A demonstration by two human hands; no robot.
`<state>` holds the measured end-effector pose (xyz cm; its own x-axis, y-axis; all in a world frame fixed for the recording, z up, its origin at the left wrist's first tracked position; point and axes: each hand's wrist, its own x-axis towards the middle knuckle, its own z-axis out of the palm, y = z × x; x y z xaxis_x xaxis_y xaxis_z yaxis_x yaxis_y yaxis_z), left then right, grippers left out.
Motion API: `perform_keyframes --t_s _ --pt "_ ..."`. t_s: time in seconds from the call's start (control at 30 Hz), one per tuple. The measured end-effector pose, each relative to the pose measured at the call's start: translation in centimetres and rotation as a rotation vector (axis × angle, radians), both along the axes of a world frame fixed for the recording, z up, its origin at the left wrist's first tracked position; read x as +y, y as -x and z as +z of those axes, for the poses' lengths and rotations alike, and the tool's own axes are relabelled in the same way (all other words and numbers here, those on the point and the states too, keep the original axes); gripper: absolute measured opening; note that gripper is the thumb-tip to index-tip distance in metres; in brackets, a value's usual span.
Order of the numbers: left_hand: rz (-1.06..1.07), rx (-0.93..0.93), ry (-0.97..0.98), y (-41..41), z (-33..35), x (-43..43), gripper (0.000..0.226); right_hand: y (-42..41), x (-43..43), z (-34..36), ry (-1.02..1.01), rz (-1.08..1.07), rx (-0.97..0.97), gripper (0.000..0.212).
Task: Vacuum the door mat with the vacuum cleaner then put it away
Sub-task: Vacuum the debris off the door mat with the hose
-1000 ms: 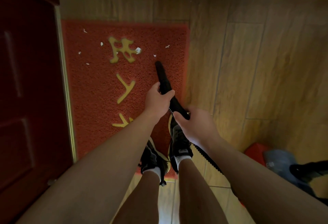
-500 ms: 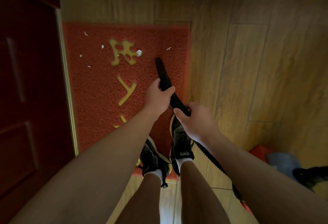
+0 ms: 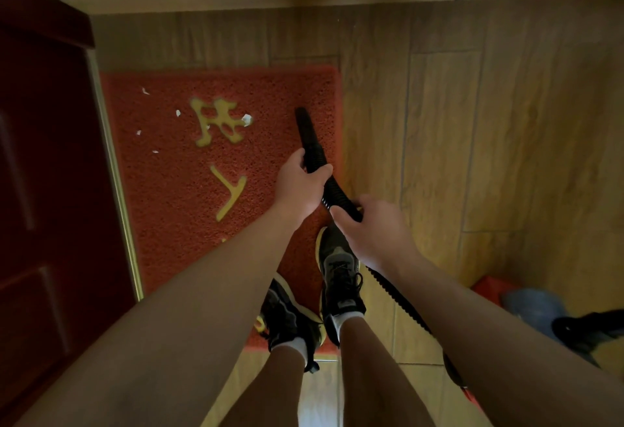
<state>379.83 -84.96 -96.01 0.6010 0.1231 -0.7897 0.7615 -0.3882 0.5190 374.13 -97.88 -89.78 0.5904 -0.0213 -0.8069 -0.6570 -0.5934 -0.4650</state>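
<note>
While both hands are on the hose, entries run left to right. A dark red panelled door (image 3: 40, 190) bounds the scene, with a brass-coloured threshold strip (image 3: 114, 173) along its edge. Just beside that lies the red coil-weave door mat with yellow characters (image 3: 175, 207), flat on the wood-pattern floor (image 3: 472, 139). White paper scraps (image 3: 247, 119) dot its far left part around the top character. The right part looks clean, so vacuuming is judged partway done. The black rigid nozzle (image 3: 305, 129) of the vacuum cleaner points away from the person, its tip near the mat's right edge and apart from the scraps; contact cannot be told. The left hand (image 3: 299, 183) is clenched round the nozzle's rear end, likely to steer the tip. The right hand (image 3: 374, 227) grasps the black ribbed hose (image 3: 337, 195) just behind, probably taking weight and slack. The hose runs down right toward the red and grey-blue vacuum cleaner body (image 3: 533, 308), on the floor at lower right. Next, the tip probably needs swinging left.
</note>
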Motion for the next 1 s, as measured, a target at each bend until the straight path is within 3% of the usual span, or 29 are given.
perform_keyframes --t_s 0.73,1.0 --pt "0.056 0.024 -0.033 0.7 -0.8 7.4 0.042 -0.7 6.0 -0.2 0.019 0.129 -0.015 0.033" --pt "0.062 0.01 -0.011 0.9 -0.7 8.9 0.036 -0.7 7.4 -0.4 0.053 0.159 -0.026 0.035"
